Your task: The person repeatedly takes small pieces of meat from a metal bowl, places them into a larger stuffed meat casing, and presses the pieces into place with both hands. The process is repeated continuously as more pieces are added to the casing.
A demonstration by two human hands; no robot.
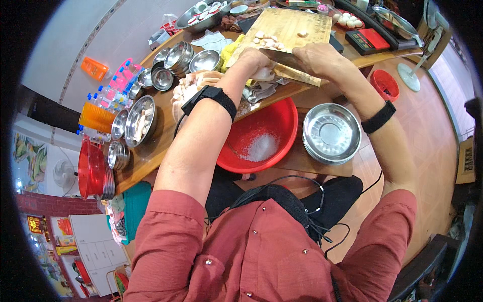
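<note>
My right hand (320,60) grips a knife, whose dark blade (280,56) reaches left over the near edge of a wooden cutting board (290,24). Beside the blade's left end, my left hand (258,64) is closed around a pale piece of food, mostly hidden by the fingers. Small pale cut pieces (269,40) lie on the board just beyond the blade, with one piece apart to the right. Left of my left forearm is a heap of pale, sliced-looking food (188,90). A red plastic basin (283,149) holding white granules sits below the table edge.
Stacked metal plates (332,130) stand right of the basin. Steel bowls (205,61) and a metal bowl of pale strips (129,132) line the table's left part. A yellow cloth (230,53) touches the board's left side. Eggs (351,22) lie at the far right.
</note>
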